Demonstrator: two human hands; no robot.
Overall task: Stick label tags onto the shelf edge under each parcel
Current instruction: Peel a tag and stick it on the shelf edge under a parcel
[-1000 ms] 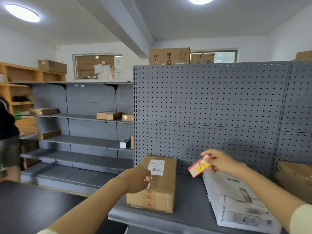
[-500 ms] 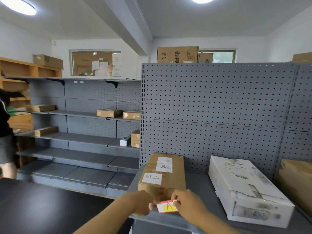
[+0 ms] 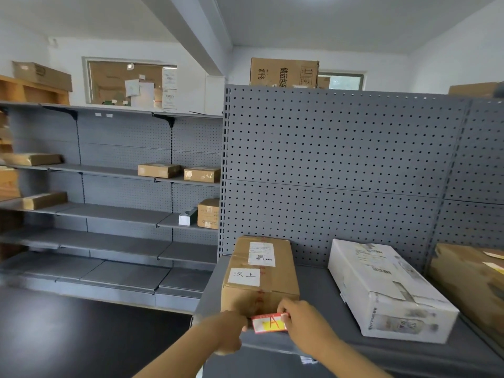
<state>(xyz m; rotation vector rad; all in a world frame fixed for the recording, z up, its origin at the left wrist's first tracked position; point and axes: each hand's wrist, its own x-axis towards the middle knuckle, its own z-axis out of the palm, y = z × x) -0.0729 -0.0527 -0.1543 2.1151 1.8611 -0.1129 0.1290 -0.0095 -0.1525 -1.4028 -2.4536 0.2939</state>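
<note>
Pressing against the shelf edge [image 3: 272,343] right under the brown parcel [image 3: 260,276], a red-bordered label tag [image 3: 268,323] with a yellow patch and a red "A" sits between both hands. Looks like the first tag going on, not yet released; whether it has fully stuck cannot be told. No tag shows on the edge below the white parcel [image 3: 387,290] to the right, nor below the brown box [image 3: 471,279] at far right, so most of the job seems left. Left hand [image 3: 231,334] pinches the tag's left end, grip closed on it, knuckles toward camera. Right hand [image 3: 302,320] holds the right end, fingers clamped on the upper corner, forearm reaching in from lower right.
</note>
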